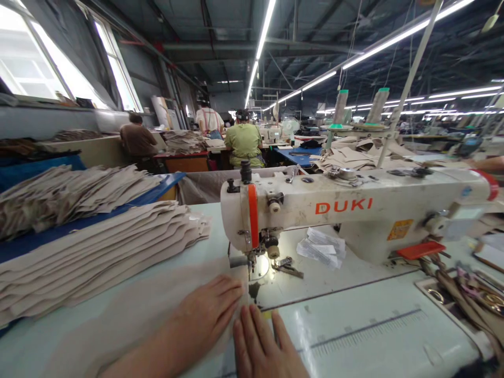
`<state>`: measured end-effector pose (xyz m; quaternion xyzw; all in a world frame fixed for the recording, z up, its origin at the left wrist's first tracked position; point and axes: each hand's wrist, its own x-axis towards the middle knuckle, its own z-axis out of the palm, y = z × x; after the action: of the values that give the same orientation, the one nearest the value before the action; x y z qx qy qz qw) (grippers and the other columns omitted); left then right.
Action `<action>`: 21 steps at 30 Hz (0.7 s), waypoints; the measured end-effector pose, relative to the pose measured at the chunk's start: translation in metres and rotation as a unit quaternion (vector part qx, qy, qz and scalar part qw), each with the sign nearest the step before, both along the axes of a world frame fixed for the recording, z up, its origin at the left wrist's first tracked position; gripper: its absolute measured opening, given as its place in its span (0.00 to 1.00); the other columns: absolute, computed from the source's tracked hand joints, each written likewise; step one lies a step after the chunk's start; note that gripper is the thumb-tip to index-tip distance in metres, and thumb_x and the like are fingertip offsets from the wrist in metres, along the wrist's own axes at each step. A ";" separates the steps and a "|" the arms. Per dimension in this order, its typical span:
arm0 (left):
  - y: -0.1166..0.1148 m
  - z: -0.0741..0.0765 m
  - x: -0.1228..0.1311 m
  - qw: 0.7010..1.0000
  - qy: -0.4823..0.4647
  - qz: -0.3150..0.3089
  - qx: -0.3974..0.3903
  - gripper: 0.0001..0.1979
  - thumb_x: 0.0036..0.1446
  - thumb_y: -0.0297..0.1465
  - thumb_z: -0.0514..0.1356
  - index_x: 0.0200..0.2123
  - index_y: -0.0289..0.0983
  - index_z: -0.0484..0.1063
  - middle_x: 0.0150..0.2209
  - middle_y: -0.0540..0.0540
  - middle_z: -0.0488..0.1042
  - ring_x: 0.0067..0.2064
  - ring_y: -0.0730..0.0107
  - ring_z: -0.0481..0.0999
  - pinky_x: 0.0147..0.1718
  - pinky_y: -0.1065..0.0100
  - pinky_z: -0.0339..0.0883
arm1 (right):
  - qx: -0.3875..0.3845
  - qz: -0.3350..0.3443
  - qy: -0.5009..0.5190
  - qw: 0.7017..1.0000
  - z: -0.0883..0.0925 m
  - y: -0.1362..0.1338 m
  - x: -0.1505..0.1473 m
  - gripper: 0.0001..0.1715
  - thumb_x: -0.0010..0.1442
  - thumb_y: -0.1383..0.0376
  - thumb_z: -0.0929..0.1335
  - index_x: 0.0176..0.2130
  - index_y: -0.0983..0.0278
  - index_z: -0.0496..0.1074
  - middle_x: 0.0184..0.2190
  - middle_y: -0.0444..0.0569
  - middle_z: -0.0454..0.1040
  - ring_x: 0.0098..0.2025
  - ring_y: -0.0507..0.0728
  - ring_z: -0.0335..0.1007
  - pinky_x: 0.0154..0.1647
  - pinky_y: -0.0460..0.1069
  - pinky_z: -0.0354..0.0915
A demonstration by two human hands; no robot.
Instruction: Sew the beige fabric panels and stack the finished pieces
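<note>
A pale beige fabric piece point(149, 299), blurred along its left part, lies on the sewing table with one edge by the needle area. My left hand point(210, 310) rests flat on it, fingers stretched towards the presser foot point(252, 265). Just right of it, my right hand point(263, 341) lies with fingers extended along the fabric's right edge; its wrist is out of view. Both hands are in front of the white sewing machine point(299, 202) marked DUKI. Whether the foot is down on the fabric is too small to tell.
Stacked fabric pieces point(106, 247) lie to the left. Under the machine arm are white paper labels point(322, 248) and a small metal attachment point(289, 268). A tray point(452, 315) at right holds straps and metal rings. Thread cones point(340, 107) stand behind. A seated person point(243, 139) is further back.
</note>
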<state>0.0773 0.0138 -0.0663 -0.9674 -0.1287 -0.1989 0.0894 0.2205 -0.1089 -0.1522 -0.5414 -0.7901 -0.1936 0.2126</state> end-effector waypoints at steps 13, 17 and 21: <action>-0.007 0.001 -0.006 0.997 0.000 0.017 -0.074 0.16 0.60 0.29 0.56 0.51 0.35 0.73 0.50 0.42 0.77 0.52 0.58 0.75 0.52 0.57 0.71 | -0.227 0.065 0.046 0.971 0.080 -0.014 0.021 0.37 0.63 0.52 0.64 0.61 0.74 0.62 0.61 0.64 0.62 0.62 0.68 0.59 0.59 0.60 0.59; -0.011 0.001 -0.007 0.995 -0.022 0.021 -0.092 0.17 0.59 0.29 0.56 0.51 0.37 0.72 0.50 0.43 0.76 0.52 0.60 0.75 0.54 0.58 0.69 | -0.258 0.056 0.108 0.958 0.112 -0.006 0.041 0.20 0.63 0.57 0.67 0.49 0.67 0.72 0.50 0.54 0.74 0.52 0.61 0.67 0.55 0.52 0.62; -0.012 0.000 -0.005 0.995 -0.033 0.018 -0.092 0.16 0.58 0.28 0.56 0.50 0.36 0.73 0.49 0.42 0.77 0.50 0.60 0.75 0.53 0.58 0.70 | -0.220 0.041 0.090 0.970 0.113 0.016 0.053 0.08 0.64 0.65 0.66 0.41 0.66 0.74 0.40 0.51 0.75 0.46 0.58 0.68 0.50 0.50 0.62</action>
<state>0.0718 0.0019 -0.0664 -0.9620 -0.1668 -0.2160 -0.0010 0.2731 -0.0934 -0.0389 -0.5575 -0.8122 0.0437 0.1662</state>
